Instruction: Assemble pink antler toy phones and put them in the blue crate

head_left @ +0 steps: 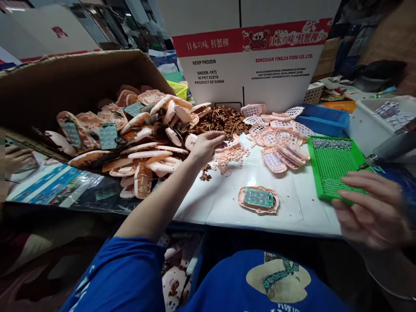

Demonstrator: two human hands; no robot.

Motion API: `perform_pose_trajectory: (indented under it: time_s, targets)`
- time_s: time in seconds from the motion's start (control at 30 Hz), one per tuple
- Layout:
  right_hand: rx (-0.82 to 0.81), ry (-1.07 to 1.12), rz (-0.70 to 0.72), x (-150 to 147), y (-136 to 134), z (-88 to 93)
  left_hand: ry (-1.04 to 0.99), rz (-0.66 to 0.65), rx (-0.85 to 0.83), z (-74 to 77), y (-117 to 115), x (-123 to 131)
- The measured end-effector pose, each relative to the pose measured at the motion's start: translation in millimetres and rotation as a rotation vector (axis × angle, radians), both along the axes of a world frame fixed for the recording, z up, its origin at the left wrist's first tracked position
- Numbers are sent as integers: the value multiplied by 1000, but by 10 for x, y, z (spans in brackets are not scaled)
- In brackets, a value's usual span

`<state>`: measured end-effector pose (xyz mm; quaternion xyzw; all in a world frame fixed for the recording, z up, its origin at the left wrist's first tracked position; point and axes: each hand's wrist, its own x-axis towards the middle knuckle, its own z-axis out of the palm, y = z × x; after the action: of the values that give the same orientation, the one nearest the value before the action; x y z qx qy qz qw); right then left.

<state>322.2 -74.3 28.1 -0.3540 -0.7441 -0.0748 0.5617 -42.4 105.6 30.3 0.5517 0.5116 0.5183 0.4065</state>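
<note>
Board-fitted shell lay near the front edge of the surface; neither left hand's nor right hand's grip could be told. A low left sweep might have scattered small pink pieces.

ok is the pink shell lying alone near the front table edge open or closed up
Open: no other half covers the pink shell, and the green circuit board inside shows plainly.

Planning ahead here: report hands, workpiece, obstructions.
Left hand at heaped small brown parts; right hand at green plastic tray; grips unclear. Oval pink plastic shell with green circuit board lies on white table, untouched. Grey tool juts to tray's rim.
</note>
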Motion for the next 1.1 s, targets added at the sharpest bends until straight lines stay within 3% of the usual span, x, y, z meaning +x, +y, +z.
perform_pose_trajectory:
  time_s: [0.13,0.27,0.47,0.67,0.9,1.0,1.1]
  targets:
    - [-130,-6,176,-380,209,-130,-130,-153,-62,-112,-486,216]
    - [-227,-5,183,-518,216,-141,-208,-330,-86,-187,-882,419]
    - [-245,-44,127,-556,243,-218,-302,-332,-181,-219,-1217,683]
    - [-94,-296,109,-625,247,-337,-413,-389,-276,-185,-1410,898]
    - [-121,-163,89,-643,250,-378,-618,-416,-544,-174,-1426,963]
    - [-137,-135,61,-602,231,-366,-588,-393,-549,-194,-1402,936]
    - [-127,-210,107,-593,224,-353,-478,-394,-442,-176,-1409,934]
